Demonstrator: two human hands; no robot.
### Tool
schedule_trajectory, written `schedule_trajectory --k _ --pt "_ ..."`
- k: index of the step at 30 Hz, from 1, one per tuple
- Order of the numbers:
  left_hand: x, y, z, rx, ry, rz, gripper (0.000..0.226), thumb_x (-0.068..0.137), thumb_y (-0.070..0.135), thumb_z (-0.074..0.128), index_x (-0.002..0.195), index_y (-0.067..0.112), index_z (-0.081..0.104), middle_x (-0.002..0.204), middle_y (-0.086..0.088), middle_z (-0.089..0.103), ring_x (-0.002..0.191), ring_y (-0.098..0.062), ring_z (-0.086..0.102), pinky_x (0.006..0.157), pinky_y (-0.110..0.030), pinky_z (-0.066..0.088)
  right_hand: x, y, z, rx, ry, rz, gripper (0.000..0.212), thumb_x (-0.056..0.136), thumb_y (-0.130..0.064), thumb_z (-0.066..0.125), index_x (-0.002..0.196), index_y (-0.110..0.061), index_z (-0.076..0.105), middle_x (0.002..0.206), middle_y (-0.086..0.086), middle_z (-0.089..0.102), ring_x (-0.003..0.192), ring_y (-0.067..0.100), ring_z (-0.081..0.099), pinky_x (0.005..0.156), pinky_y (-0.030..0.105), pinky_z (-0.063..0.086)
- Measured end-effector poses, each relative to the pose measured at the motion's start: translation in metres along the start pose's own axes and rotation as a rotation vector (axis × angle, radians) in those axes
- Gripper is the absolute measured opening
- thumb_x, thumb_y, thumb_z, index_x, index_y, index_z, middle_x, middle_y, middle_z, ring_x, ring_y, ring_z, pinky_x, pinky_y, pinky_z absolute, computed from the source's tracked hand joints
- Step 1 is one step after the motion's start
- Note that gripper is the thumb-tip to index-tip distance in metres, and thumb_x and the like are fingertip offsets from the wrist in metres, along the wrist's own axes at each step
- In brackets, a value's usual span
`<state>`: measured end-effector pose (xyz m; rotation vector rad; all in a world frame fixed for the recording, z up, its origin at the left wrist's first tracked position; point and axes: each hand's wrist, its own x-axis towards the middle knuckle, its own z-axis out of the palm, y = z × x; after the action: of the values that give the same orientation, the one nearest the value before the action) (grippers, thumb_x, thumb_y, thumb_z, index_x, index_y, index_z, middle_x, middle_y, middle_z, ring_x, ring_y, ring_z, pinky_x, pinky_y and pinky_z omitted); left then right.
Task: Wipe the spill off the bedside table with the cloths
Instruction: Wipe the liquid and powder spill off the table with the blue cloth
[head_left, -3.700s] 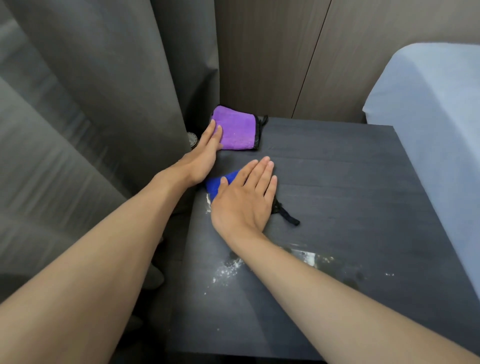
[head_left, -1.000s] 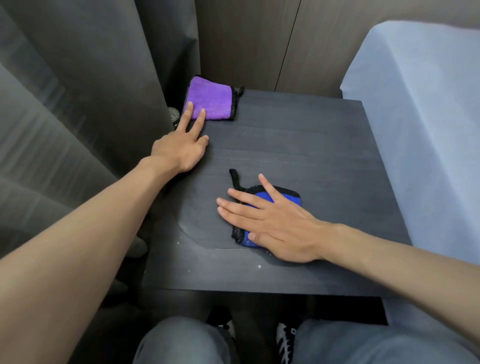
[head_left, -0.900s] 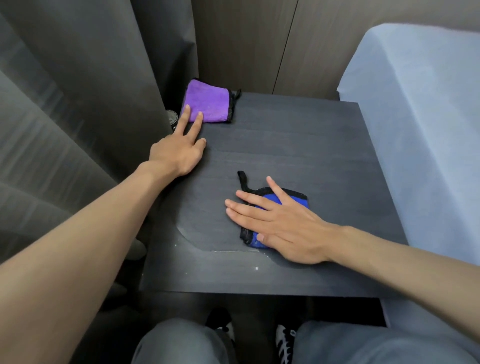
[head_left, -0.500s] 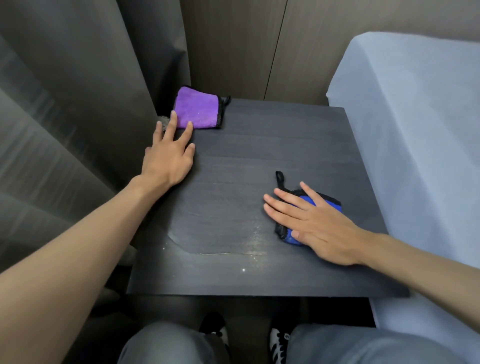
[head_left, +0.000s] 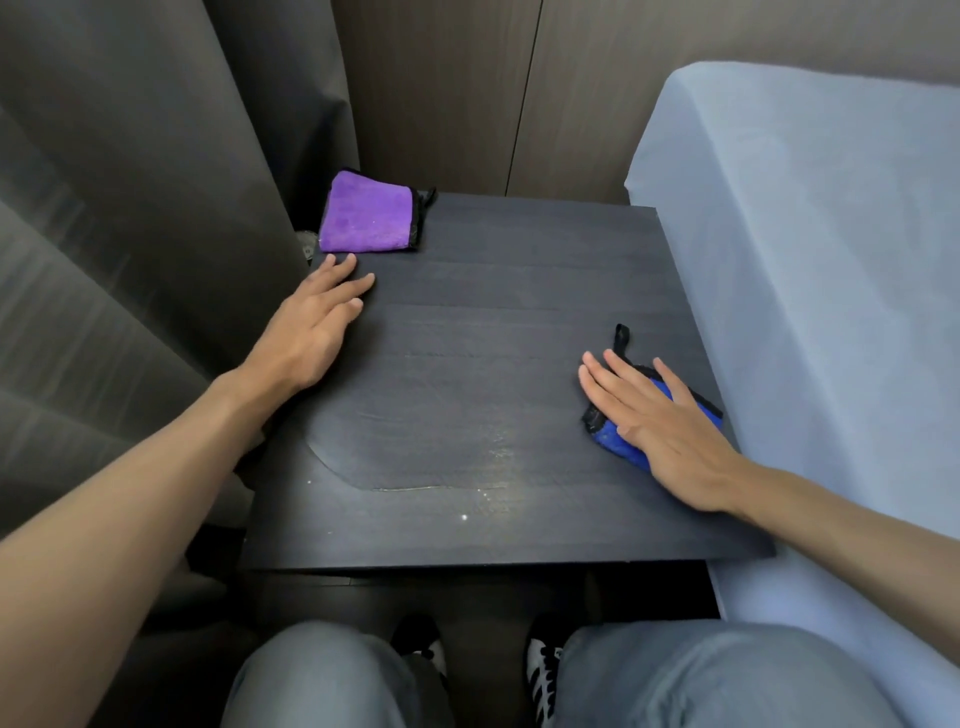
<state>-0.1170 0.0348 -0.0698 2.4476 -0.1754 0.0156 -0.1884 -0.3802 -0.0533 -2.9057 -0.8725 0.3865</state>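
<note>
Blue cloth (head_left: 621, 446) sliding further toward right edge of bedside table (head_left: 519, 291) under right hand (head_left: 657, 431). Left hand (head_left: 311, 327) lying flat, fingers spread, holding nothing, near left edge. Purple cloth (head_left: 366, 215) sitting in back left corner. Wet wipe mark (head_left: 415, 441) shining in middle. Right hand pressing flat on blue cloth, fingers spread, not gripping.

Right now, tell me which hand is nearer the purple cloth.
Left. The left hand lies flat on the bedside table, fingertips just short of the purple cloth, not touching it. The right hand is across the table, pressing the blue cloth.
</note>
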Motion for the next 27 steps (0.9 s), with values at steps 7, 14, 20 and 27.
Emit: schedule_trajectory --k 7,14,20,27 --pt "-0.005 0.006 -0.001 0.026 0.022 0.015 0.063 0.091 0.034 0.027 0.146 0.012 0.051 0.162 -0.006 0.031 0.153 -0.019 0.017 0.117 -0.026 0.007 0.004 0.019 -0.029 -0.321 -0.081 -0.158 0.061 0.100 -0.035 0.011 0.160 -0.031 0.000 0.168 -0.010 -0.006 0.154 0.011 -0.003 0.123 0.042 0.011" --pt "-0.006 0.006 -0.001 0.041 0.020 0.023 0.064 0.090 0.033 0.027 0.146 0.011 0.050 0.163 -0.008 0.030 0.153 -0.021 0.017 0.117 -0.024 0.006 0.010 0.025 -0.016 -0.196 -0.084 -0.183 0.053 0.107 -0.045 0.010 0.159 -0.035 0.005 0.169 -0.006 -0.002 0.154 0.013 -0.008 0.125 0.043 0.006" --pt "-0.004 0.000 0.000 0.041 0.009 0.026 0.066 0.090 0.038 0.024 0.147 0.014 0.049 0.163 -0.006 0.030 0.153 -0.020 0.017 0.121 -0.038 0.012 -0.001 0.030 -0.008 -0.143 0.019 0.000 0.054 0.106 -0.043 0.011 0.159 -0.033 0.012 0.168 -0.003 0.011 0.155 0.017 0.007 0.123 0.041 0.015" --pt "-0.002 -0.002 0.000 0.051 0.015 0.010 0.065 0.091 0.037 0.025 0.147 0.016 0.050 0.163 -0.004 0.031 0.153 -0.018 0.017 0.120 -0.038 0.013 -0.020 0.019 0.012 -0.091 0.121 0.338 0.062 0.100 -0.045 0.006 0.159 -0.026 0.015 0.167 0.004 0.019 0.154 0.025 0.014 0.122 0.046 0.018"
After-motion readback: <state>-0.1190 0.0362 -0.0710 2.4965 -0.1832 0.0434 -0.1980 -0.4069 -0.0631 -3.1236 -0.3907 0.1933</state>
